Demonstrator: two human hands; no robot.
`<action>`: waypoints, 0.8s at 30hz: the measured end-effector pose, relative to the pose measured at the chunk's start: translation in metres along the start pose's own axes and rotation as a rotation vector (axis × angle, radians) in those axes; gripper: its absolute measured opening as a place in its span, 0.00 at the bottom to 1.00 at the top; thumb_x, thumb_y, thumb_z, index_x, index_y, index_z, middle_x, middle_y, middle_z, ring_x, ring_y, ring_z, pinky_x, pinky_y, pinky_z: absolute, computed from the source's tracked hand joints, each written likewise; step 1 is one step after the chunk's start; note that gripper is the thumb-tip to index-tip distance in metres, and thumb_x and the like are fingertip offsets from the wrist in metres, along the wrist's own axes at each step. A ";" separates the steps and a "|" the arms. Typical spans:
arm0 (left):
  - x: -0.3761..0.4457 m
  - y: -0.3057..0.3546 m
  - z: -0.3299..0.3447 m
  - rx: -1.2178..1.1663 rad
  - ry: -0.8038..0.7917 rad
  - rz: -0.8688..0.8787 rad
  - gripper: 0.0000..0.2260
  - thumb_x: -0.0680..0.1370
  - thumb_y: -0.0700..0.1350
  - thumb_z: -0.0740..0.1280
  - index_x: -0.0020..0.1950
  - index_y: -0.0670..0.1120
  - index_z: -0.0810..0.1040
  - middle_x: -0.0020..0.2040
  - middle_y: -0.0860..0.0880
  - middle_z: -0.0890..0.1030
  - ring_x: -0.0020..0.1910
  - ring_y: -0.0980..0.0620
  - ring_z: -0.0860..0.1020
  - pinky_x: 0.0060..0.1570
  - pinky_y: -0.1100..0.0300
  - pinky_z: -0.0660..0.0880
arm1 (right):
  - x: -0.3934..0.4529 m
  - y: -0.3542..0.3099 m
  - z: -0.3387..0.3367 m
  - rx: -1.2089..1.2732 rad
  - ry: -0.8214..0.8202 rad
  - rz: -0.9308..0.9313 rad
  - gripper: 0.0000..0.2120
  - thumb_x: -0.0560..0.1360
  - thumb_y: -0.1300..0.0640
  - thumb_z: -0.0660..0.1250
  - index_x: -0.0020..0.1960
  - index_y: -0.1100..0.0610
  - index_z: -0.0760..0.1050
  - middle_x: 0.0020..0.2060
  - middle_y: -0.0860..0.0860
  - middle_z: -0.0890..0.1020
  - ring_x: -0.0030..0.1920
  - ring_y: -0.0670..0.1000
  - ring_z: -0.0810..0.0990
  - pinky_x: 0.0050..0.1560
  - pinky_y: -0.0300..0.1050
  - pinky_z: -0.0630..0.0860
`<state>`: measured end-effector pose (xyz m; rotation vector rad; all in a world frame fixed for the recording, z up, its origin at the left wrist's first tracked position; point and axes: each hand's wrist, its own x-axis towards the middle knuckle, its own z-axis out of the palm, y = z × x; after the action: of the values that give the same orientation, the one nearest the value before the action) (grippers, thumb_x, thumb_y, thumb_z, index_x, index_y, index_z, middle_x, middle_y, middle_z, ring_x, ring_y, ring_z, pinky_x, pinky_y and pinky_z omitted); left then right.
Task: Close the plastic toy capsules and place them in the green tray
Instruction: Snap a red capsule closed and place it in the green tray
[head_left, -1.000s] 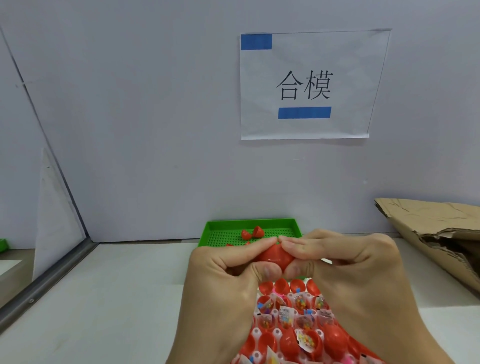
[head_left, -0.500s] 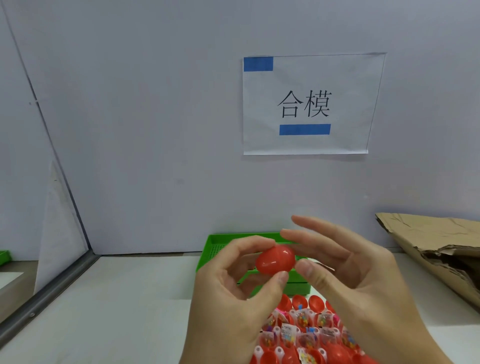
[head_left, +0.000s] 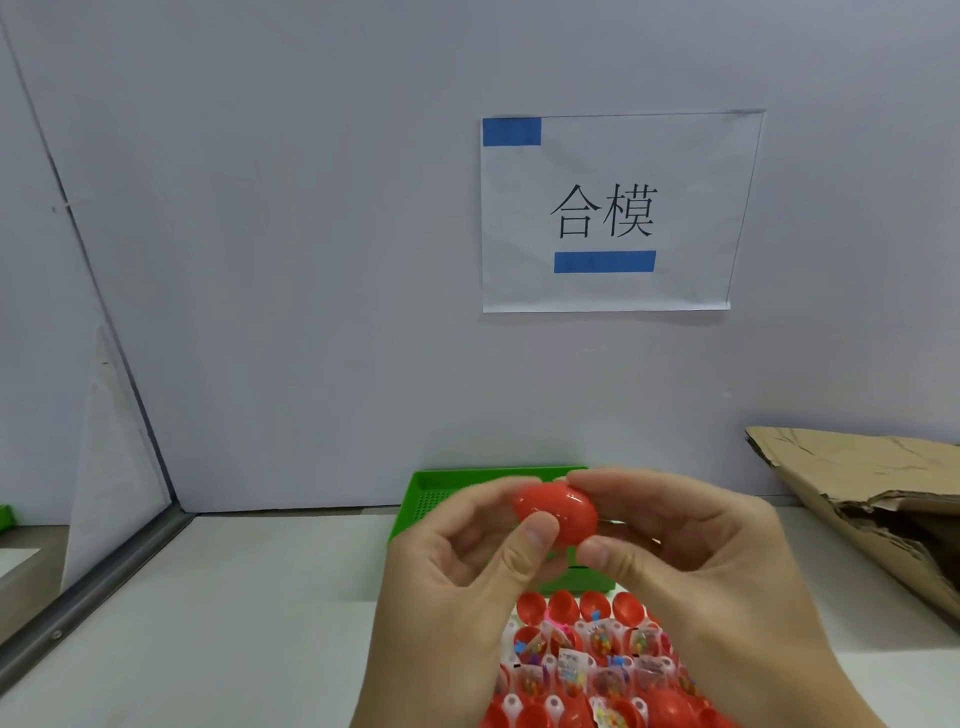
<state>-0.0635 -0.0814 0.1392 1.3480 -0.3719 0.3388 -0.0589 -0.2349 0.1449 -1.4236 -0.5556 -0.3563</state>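
Capsules (head_left: 597, 649) fill the red rack (head_left: 524, 719) at bottom centre, nearest me: open halves, most with a small toy packet sitting in the cup, a few bare red cups along the rack's far row. Rack sits right under my hands so each pick is short.

Just above it, mid-lower frame, both hands hold one red capsule (head_left: 558, 512). Left hand (head_left: 441, 597) pinches its left end, thumb on the near face and fingers curled behind. Right hand (head_left: 691, 561) pinches the right end the same way, thumb underneath, fingers over the top. Opposed grips, I reckon, so I can squeeze the halves along their axis. Shell looks whole from here; can't see the seam, so can't tell if it has fully snapped.

I'm holding it up in front of the green tray (head_left: 431, 493), which lies directly beyond the rack at centre frame, mostly hidden by my hands. Only its left rim and a patch of perforated floor show; can't tell what's already in it. That line-up makes the drop a straight reach forward. Judgement: closing step about finished, drop-off next. Risk is a half-latched shell popping open on release.

Table (head_left: 234, 623) is white. Right edge: torn cardboard (head_left: 857, 493), well apart from the tray. Left edge: metal frame rail (head_left: 93, 592) running diagonally. Farthest back, grey wall with a taped paper sign (head_left: 605, 213), upper right of centre, marked 合模.
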 end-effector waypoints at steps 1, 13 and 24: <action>0.000 0.000 0.000 -0.003 -0.004 -0.002 0.14 0.61 0.53 0.78 0.46 0.59 0.86 0.44 0.50 0.87 0.45 0.52 0.86 0.42 0.64 0.81 | -0.001 0.001 0.001 -0.037 0.009 -0.029 0.19 0.61 0.62 0.75 0.51 0.48 0.85 0.44 0.51 0.88 0.46 0.53 0.87 0.45 0.40 0.83; -0.001 -0.005 -0.001 0.193 0.071 0.109 0.12 0.64 0.50 0.75 0.47 0.59 0.84 0.43 0.55 0.86 0.46 0.59 0.83 0.43 0.72 0.77 | -0.002 0.005 0.006 -0.365 0.013 0.024 0.14 0.69 0.60 0.75 0.50 0.44 0.84 0.42 0.40 0.87 0.47 0.43 0.86 0.48 0.40 0.83; -0.003 -0.016 0.003 0.462 0.198 0.280 0.17 0.66 0.46 0.79 0.49 0.62 0.81 0.44 0.58 0.82 0.45 0.58 0.82 0.40 0.70 0.77 | -0.002 0.003 0.013 -0.151 0.042 0.283 0.21 0.59 0.42 0.73 0.49 0.49 0.86 0.42 0.45 0.88 0.46 0.46 0.87 0.51 0.46 0.83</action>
<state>-0.0590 -0.0871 0.1246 1.6973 -0.3274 0.8232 -0.0607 -0.2217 0.1418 -1.6124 -0.2917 -0.2035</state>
